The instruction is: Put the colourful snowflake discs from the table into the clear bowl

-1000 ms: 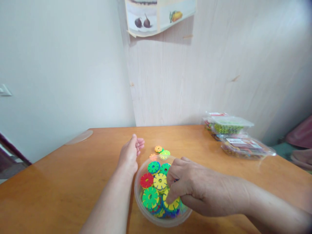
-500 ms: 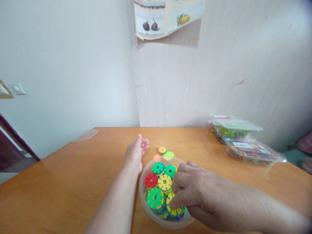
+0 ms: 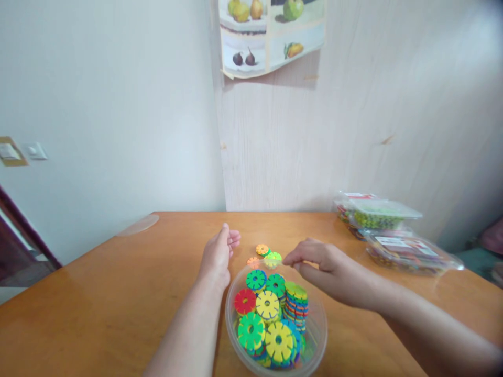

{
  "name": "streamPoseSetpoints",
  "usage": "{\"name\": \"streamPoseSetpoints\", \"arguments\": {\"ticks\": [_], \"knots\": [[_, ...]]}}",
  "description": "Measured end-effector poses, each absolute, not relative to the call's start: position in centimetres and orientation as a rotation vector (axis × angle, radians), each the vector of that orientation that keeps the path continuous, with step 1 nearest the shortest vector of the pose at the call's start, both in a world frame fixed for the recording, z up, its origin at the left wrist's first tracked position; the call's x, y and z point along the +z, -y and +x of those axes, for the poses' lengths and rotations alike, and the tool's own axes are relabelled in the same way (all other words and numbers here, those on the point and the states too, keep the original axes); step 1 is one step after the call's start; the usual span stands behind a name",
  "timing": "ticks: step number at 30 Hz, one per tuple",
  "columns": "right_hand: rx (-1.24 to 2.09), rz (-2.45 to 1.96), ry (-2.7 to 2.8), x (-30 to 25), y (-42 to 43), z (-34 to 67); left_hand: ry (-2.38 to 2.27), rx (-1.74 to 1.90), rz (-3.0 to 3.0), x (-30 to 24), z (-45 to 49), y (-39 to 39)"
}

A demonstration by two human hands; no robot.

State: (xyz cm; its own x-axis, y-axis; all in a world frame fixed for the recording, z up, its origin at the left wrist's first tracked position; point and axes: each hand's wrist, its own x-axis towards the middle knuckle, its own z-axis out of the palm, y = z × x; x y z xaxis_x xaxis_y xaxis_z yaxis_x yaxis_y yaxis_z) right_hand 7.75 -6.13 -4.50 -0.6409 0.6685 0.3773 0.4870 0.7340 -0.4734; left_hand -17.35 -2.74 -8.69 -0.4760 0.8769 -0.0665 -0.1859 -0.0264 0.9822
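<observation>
On the table, a clear round plastic tub [image 3: 317, 343] holds stacks of slotted, flower-shaped plastic discs, with a red disc [image 3: 244, 301], a green disc [image 3: 251, 330] and a yellow disc [image 3: 279, 340] among those on top. Beyond its far rim lie several loose discs, including an orange disc [image 3: 262, 250] and a yellow-green disc [image 3: 273, 258]. My left hand [image 3: 217, 255] rests on edge left of them, open and empty, fingers slightly curled. Over the tub's far right side, my right hand [image 3: 320, 266] points its bent fingers at the yellow-green disc; thumb and fingertips look apart, and no disc shows between them.
At the back right stand clear food boxes [image 3: 387, 213], one with green contents, and a lower labelled clear box [image 3: 412, 254]. A translucent lid [image 3: 139, 225] lies at the table's far left edge. Behind the table rises a wall with a fruit picture [image 3: 271, 39].
My right hand has moved up and away from inside the tub to its far rim, uncovering a tall multicoloured stack of discs. The left hand has stayed in place. My view has tilted slightly up.
</observation>
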Motion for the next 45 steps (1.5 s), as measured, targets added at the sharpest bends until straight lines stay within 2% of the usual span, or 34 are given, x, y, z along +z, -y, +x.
{"name": "streamPoseSetpoints", "arguments": {"ticks": [11, 21, 30, 34, 39, 45], "knots": [[0.502, -1.264, 2.345, -10.1, -1.9, 6.4, -1.428, 1.636, 0.765, -9.1, -17.7, 2.4], [0.451, -1.245, 2.543, -10.3, -3.0, 4.2, -1.432, 1.631, 0.772, -9.1, -17.7, 2.4], [0.565, -1.359, 2.272, -12.3, -3.5, 4.6, -1.448, 1.626, 0.79, -9.0, -17.5, 2.4], [0.716, -1.312, 2.18, -11.0, -3.0, 5.1, -1.457, 1.614, 0.79, -8.8, -17.4, 2.5], [0.851, -1.21, 2.096, -6.9, -1.1, 6.6, -1.461, 1.622, 0.79, -8.9, -17.5, 2.4], [0.881, -1.068, 2.399, -1.4, 4.2, 7.9, -1.455, 1.633, 0.788, -9.0, -17.5, 2.3]]}}
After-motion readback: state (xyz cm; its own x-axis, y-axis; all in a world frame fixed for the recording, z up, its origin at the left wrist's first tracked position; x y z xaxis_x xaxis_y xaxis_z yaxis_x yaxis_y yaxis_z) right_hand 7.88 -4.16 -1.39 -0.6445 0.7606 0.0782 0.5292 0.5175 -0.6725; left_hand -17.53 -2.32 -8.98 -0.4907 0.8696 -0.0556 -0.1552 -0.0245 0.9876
